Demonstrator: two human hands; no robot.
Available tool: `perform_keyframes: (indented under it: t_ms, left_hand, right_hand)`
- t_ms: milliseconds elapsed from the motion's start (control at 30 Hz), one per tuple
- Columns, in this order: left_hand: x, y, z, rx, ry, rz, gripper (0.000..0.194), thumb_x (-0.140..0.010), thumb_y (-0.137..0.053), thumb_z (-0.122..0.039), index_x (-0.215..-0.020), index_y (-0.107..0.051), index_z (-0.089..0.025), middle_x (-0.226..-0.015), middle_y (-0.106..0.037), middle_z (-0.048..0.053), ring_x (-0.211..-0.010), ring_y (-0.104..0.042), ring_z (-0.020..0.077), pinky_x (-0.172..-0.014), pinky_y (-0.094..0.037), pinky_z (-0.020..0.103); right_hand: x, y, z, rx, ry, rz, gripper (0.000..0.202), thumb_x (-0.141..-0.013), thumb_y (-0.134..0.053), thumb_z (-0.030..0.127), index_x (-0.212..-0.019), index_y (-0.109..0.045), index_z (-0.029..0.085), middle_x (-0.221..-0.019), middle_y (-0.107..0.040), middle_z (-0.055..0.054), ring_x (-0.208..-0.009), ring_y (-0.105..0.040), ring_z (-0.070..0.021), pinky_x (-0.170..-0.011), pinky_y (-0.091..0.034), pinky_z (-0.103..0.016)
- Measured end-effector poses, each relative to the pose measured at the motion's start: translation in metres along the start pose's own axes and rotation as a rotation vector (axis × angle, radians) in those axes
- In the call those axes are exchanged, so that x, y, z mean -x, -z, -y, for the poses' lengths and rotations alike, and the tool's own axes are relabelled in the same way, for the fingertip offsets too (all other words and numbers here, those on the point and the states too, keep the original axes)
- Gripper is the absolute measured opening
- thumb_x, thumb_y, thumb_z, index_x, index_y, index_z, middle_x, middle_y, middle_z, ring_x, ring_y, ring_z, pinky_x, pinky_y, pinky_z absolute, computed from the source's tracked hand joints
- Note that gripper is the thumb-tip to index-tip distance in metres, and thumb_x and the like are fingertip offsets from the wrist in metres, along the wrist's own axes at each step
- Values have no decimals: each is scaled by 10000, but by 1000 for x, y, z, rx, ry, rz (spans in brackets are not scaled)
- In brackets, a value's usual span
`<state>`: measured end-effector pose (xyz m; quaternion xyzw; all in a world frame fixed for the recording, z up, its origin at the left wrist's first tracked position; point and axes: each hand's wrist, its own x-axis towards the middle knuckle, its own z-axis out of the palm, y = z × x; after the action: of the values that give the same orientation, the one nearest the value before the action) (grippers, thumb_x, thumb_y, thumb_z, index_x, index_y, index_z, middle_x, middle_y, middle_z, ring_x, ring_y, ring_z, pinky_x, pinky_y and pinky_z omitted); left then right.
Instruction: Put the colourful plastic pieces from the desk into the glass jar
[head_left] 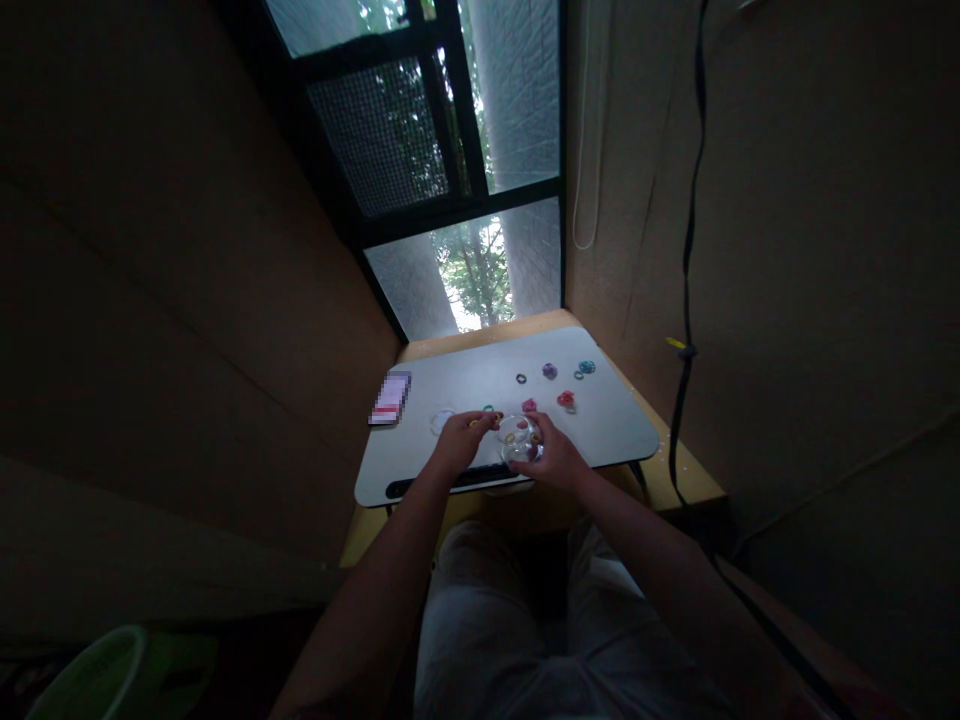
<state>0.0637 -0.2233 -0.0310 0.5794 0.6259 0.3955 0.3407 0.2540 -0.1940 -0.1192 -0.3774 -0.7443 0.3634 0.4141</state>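
My right hand (553, 455) is closed around the side of a clear round container (517, 440) above the front part of a white folding table (435, 375). A few small yellowish items show inside it. At the container's left rim, my left hand (461, 440) pinches small yellow and red items (484, 422), too small to name. Beyond the hands lie small coloured bundles: pink (529, 405), red (565, 399), purple (550, 370) and teal (586, 367). A dark ring (521, 379) is near the purple one. A clear round lid-like piece (442, 421) lies left of my left hand.
A phone (391, 397) lies at the table's left edge. The white table stands on a wooden surface (682, 480) below a window (472, 270). A dark cord (686, 250) hangs at the right. A green basket (97, 670) is on the lower left.
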Motion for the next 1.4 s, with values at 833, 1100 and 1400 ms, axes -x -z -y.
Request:
perform_keyframes:
  t_ms: [833, 1100, 1400]
  left_hand:
    - [2, -11, 3, -212, -166, 3, 318, -814, -596, -460, -785, -743, -179, -778, -733, 48, -732, -641, 173, -698, -452, 266]
    - [6, -9, -3, -298, -198, 9, 337, -852, -561, -463, -855, -767, -198, -822, -750, 65, -754, -669, 198, -696, -453, 282]
    - [6, -7, -14, -379, -203, 14, 332, -870, -536, -437, -865, -777, -208, -815, -756, 56, -735, -666, 199, -686, -432, 286]
  right_hand:
    - [0, -5, 1, 57, 4, -54, 949, -521, -863, 311, -1313, -344, 249, -1220, -558, -98, -818, -631, -194, -747, -534, -361]
    - [1, -3, 6, 86, -34, -24, 926, -541, -860, 314, -1305, -346, 213, -1076, -613, -78, -698, -612, -167, -718, -528, -360]
    - [1, -4, 1, 37, -55, 11, 897, -561, -859, 378, -1285, -351, 229, -758, -584, 40, -574, -562, -144, -594, -473, -296]
